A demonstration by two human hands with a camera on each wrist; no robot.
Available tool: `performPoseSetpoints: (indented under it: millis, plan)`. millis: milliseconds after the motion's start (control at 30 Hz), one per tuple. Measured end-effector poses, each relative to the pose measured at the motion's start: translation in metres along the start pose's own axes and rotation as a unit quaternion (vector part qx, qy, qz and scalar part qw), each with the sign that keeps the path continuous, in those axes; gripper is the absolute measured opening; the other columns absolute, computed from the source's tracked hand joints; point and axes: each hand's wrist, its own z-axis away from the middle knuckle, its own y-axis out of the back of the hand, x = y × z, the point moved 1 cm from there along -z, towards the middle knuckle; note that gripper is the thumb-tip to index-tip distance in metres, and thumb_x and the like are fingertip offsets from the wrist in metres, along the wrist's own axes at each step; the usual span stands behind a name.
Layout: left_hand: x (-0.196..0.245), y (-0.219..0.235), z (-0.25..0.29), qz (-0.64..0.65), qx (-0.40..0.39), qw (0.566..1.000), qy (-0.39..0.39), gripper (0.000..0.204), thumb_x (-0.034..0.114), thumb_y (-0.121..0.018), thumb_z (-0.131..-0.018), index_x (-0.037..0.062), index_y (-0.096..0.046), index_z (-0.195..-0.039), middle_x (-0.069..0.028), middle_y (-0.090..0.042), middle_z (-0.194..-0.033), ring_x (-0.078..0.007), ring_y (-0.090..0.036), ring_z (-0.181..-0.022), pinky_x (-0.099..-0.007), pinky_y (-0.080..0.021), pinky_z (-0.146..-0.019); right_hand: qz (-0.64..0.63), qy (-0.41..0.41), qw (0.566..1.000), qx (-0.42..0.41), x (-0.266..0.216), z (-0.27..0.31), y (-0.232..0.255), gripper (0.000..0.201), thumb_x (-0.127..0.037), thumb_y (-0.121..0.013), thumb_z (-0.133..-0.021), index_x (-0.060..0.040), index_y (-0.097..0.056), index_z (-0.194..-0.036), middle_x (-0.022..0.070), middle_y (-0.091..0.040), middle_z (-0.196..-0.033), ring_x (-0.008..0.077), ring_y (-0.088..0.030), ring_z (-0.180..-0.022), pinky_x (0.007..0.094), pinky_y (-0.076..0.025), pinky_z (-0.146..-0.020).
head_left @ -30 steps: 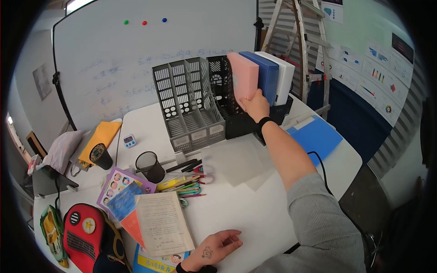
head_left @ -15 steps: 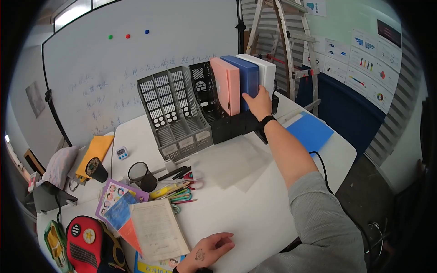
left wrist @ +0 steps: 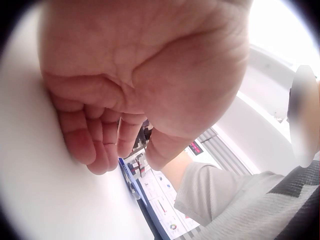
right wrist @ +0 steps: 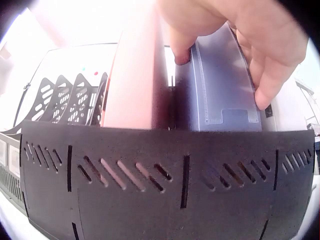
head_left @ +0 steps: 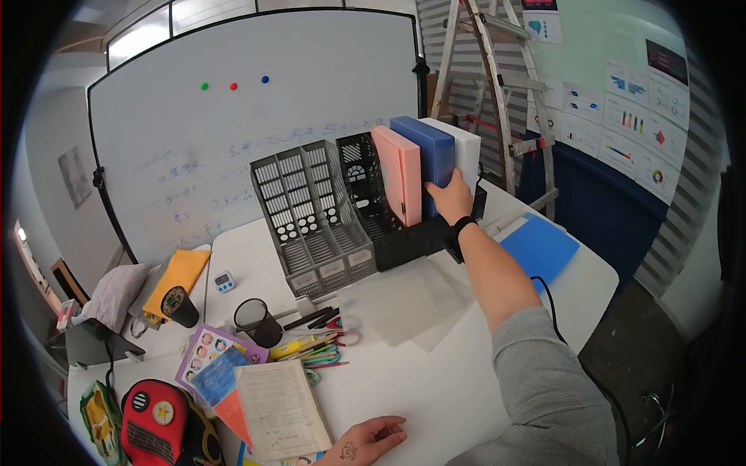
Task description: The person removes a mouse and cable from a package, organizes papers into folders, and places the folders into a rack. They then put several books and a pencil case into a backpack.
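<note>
Blue box (head_left: 437, 155), probably stiff and slick, is best held across its sides, where the right hand (head_left: 452, 199) pinches it, the left hand (head_left: 365, 442) relaxed, empty.

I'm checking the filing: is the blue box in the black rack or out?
In: the blue box stands partly hidden behind the front wall of the black rack.

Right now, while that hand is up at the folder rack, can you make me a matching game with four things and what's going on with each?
Things:
1. blue file box
2. left hand
3. pink file box
4. blue folder

Matches:
A. holding nothing
B. lying flat on the table
C. gripped by the right hand
D. upright in the black rack, untouched

Pairs: 1-C, 2-A, 3-D, 4-B
</note>
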Motion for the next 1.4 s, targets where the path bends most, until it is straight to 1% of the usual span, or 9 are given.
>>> performPoseSetpoints:
  millis: [367, 567, 800, 867, 1100, 1200, 1267, 1300, 1400]
  plan:
    - [-0.015, -0.005, -0.002, 0.035, -0.010, 0.999, 0.013, 0.035, 0.019, -0.067, -0.097, 0.0002, -0.062, -0.126, -0.0074, -0.070, -0.103, -0.0143, -0.063, -0.093, -0.0288, -0.052, -0.083, -0.005, 0.000, 1.000, 0.004, 0.000, -0.012, 0.010, 0.069, -0.040, -0.079, -0.076, -0.0004, -0.054, -0.127, 0.0253, -0.068, -0.116, 0.0426, -0.066, -0.107, 0.0473, -0.052, -0.093]
    - [-0.006, -0.001, -0.001, 0.012, -0.011, 1.000, 0.006, 0.036, 0.020, -0.067, -0.096, -0.0001, -0.062, -0.126, -0.0093, -0.071, -0.103, -0.0152, -0.064, -0.092, -0.0293, -0.053, -0.083, 0.009, 0.008, 0.999, -0.044, -0.003, -0.018, 0.003, 0.073, -0.039, -0.081, -0.075, 0.0019, -0.054, -0.129, 0.0249, -0.067, -0.119, 0.0415, -0.065, -0.110, 0.0463, -0.052, -0.095]
    - [-0.008, -0.003, -0.002, 0.026, -0.007, 1.000, 0.016, 0.036, 0.020, -0.068, -0.096, -0.0006, -0.063, -0.125, -0.0103, -0.071, -0.102, -0.0158, -0.064, -0.091, -0.0296, -0.053, -0.082, 0.003, 0.014, 1.000, -0.017, 0.008, -0.008, -0.003, 0.075, -0.038, -0.081, -0.074, 0.0024, -0.052, -0.131, 0.0257, -0.066, -0.120, 0.0417, -0.065, -0.111, 0.0460, -0.051, -0.096]
    - [-0.005, -0.001, -0.002, 0.005, -0.010, 1.000, 0.020, 0.036, 0.018, -0.068, -0.095, -0.0006, -0.063, -0.125, -0.0100, -0.071, -0.102, -0.0157, -0.064, -0.091, -0.0291, -0.053, -0.082, 0.003, 0.006, 0.998, -0.055, 0.009, -0.011, 0.002, 0.076, -0.039, -0.082, -0.074, 0.0031, -0.052, -0.130, 0.0265, -0.066, -0.119, 0.0417, -0.066, -0.110, 0.0460, -0.051, -0.096]
    - [-0.005, -0.002, -0.002, 0.028, -0.016, 0.999, 0.019, 0.035, 0.017, -0.067, -0.096, -0.0010, -0.063, -0.125, -0.0092, -0.071, -0.102, -0.0164, -0.064, -0.092, -0.0292, -0.052, -0.083, -0.004, 0.035, 0.997, -0.066, 0.021, -0.015, 0.005, 0.077, -0.042, -0.082, -0.074, 0.0039, -0.052, -0.128, 0.0277, -0.067, -0.116, 0.0418, -0.066, -0.108, 0.0459, -0.051, -0.095]
    - [-0.003, -0.002, -0.002, 0.015, -0.010, 1.000, 0.016, 0.032, 0.015, -0.066, -0.096, -0.0023, -0.062, -0.124, -0.0077, -0.071, -0.102, -0.0140, -0.063, -0.091, -0.0279, -0.052, -0.080, 0.006, 0.076, 0.993, -0.085, 0.032, -0.023, 0.011, 0.071, -0.043, -0.082, -0.074, 0.0049, -0.058, -0.121, 0.0253, -0.069, -0.112, 0.0389, -0.068, -0.105, 0.0436, -0.053, -0.093]
    - [-0.010, -0.001, -0.002, 0.056, -0.035, 0.992, 0.107, 0.038, 0.016, -0.069, -0.097, -0.0001, -0.060, -0.130, -0.0043, -0.070, -0.108, -0.0097, -0.063, -0.098, -0.0243, -0.051, -0.090, -0.056, 0.052, 0.991, -0.109, 0.042, -0.031, 0.028, 0.064, -0.042, -0.081, -0.076, 0.0048, -0.063, -0.117, 0.0227, -0.071, -0.107, 0.0348, -0.070, -0.102, 0.0411, -0.054, -0.091]
    - [-0.008, -0.001, -0.002, 0.058, -0.038, 0.992, 0.109, 0.038, 0.016, -0.069, -0.097, -0.0001, -0.060, -0.130, -0.0043, -0.070, -0.108, -0.0097, -0.063, -0.098, -0.0243, -0.051, -0.090, -0.086, 0.049, 0.993, -0.067, 0.052, -0.034, 0.041, 0.058, -0.041, -0.078, -0.079, 0.0033, -0.067, -0.116, 0.0202, -0.073, -0.104, 0.0312, -0.071, -0.100, 0.0395, -0.054, -0.088]
    - [-0.003, -0.002, -0.001, 0.047, -0.040, 0.993, 0.105, 0.037, 0.013, -0.069, -0.096, -0.0006, -0.061, -0.129, -0.0047, -0.069, -0.107, -0.0099, -0.063, -0.097, -0.0242, -0.051, -0.089, -0.086, -0.056, 0.995, -0.012, 0.140, -0.071, 0.081, 0.056, -0.042, -0.074, -0.082, 0.0004, -0.069, -0.117, 0.0203, -0.073, -0.108, 0.0343, -0.069, -0.105, 0.0405, -0.052, -0.092]
